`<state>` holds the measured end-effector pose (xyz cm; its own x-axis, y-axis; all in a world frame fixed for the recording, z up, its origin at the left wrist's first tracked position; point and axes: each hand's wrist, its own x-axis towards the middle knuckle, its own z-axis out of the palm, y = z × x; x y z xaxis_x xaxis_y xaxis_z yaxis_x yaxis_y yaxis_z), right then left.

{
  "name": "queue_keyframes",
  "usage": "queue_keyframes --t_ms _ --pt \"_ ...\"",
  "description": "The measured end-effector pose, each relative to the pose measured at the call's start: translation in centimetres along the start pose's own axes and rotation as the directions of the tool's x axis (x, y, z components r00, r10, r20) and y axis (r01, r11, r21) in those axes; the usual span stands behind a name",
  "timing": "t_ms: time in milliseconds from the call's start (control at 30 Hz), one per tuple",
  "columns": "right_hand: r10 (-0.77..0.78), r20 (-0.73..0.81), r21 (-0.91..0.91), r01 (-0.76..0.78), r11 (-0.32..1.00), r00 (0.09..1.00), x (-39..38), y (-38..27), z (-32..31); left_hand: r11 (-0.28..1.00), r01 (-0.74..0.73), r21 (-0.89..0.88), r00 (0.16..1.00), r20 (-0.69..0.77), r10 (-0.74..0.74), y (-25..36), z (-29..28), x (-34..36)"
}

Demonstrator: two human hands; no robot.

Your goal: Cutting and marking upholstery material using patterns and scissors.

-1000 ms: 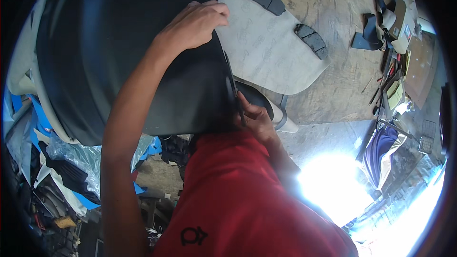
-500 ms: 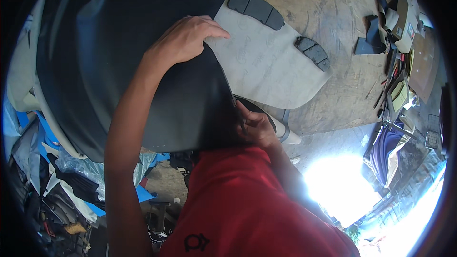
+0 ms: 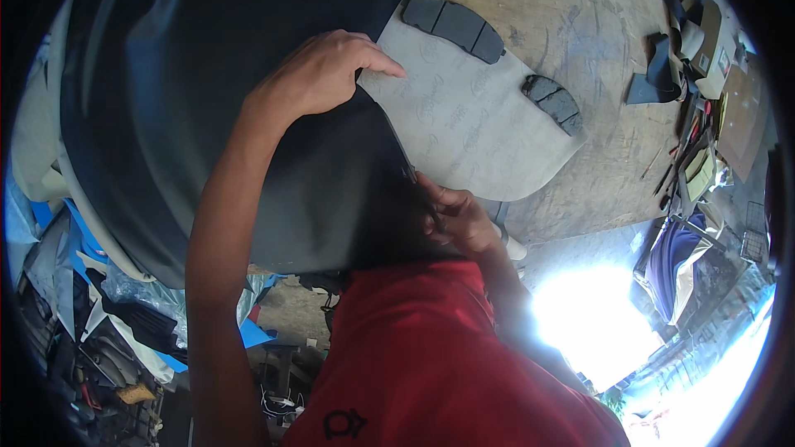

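A large black sheet (image 3: 166, 165) covers the left of the table (image 3: 604, 50). My left hand (image 3: 323, 74) grips its edge near the upper middle, index finger reaching over a pale paper-like sheet (image 3: 464, 132). Lower down that edge, my right hand (image 3: 455, 219) has its fingers closed around the handles of dark scissors (image 3: 435, 213), whose blades lie along the edge, partly hidden. Two dark, curved, segmented blocks resembling brake pads, one larger (image 3: 454, 26) and one smaller (image 3: 553, 103), rest on the pale sheet.
Black offcuts (image 3: 650, 83), boxes and long tools crowd the table's right side. A folded purple-and-beige cloth (image 3: 675, 261) lies lower right. Blue and clear plastic scraps (image 3: 248, 331) and other clutter fill the floor at lower left. A bright patch (image 3: 592, 323) glares at lower right.
The scene has shifted downward in view. My left index finger has straightened onto the pale sheet and that hand sits slightly further left. Less of the scissor blades shows along the edge.
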<state>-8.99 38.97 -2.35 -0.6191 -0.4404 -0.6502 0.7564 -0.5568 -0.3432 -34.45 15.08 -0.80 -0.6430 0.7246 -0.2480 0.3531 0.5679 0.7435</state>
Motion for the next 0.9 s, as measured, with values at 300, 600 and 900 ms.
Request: queue_keyframes --t_ms 300,600,900 --pt "0.117 0.042 0.060 -0.120 0.991 0.992 1.7 -3.6 -0.8 0.999 -0.025 -0.025 1.000 -0.002 0.025 -0.6 -0.2 0.5" --pt "0.098 0.027 -0.223 -0.089 0.971 0.995 2.6 -8.7 0.3 0.992 -0.105 -0.064 0.992 0.061 0.109 0.2 -0.9 1.9" --pt "0.073 0.123 -0.327 -0.029 0.944 0.990 4.4 -8.8 -0.7 1.000 0.015 -0.024 0.994 0.112 -0.012 3.3 -0.9 -0.3"
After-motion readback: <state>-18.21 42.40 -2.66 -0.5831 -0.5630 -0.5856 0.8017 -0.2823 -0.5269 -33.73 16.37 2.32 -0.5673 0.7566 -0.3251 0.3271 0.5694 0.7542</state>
